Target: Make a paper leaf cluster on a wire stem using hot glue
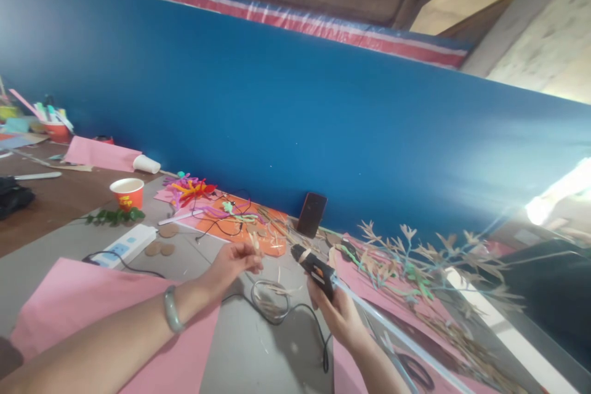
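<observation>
My right hand (pixel 339 314) is wrapped round a black and orange glue gun (pixel 314 269), its nozzle pointing up and left and a clear glue stick (pixel 397 338) trailing out behind. My left hand (pixel 233 260), with a green bangle on the wrist, pinches a small pale strip (pixel 255 241) between its fingertips just left of the nozzle. Below the two hands a round wire ring with pale strips (pixel 271 298) lies on the grey table (pixel 258 351). The gun's black cable runs across the table under my hands.
Pink paper sheets (pixel 74 301) lie left and right. An orange sheet (pixel 249 225) holds coloured pipe-cleaner flowers. A phone (pixel 311 214) leans on the blue board (pixel 295 117). Dried branches (pixel 415 265) spread to the right. A power strip (pixel 127 245), paper cups (pixel 127 192) and a green sprig sit left.
</observation>
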The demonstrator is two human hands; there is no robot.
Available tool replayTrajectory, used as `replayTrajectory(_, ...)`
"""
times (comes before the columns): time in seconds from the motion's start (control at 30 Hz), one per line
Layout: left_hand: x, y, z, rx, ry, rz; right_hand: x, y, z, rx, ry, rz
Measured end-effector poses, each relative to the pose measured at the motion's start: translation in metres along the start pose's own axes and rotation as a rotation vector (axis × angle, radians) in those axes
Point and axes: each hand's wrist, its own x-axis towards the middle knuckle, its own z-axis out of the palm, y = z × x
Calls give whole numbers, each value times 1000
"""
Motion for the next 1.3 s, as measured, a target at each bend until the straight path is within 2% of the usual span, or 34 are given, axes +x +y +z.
replayTrajectory(0.07,3,3,-3,19,54,38,3,-1,-3,-112,19,-20)
replayTrajectory(0.2,2,7,-3,56,95,110,8,6,-6,-378,-143,-58)
replayTrajectory(0.4,-14,11,6,87,-53,177,11,22,-3,-614,-257,-31)
replayTrajectory(0.53,-25,13,9,137,-162,278,9,29,-3,-666,-293,-2)
replayTrajectory(0.67,-30,12,10,292,-201,421,5,27,-6,-628,-332,34)
replayTrajectory(0.77,-34,14,13,396,-220,514,3,13,-5,-519,-236,13)
replayTrajectory(0.87,-38,17,18,435,-246,568,2,-8,0,-232,-115,18)
replayTrajectory(1.0,-43,17,22,431,-306,647,-1,-32,10,259,-242,157)
replayTrajectory(1.2,-46,6,21,441,-397,670,-4,-45,24,701,-352,227)
replayTrajectory(1.3,-47,4,20,464,-421,674,-4,-42,30,833,-384,267)
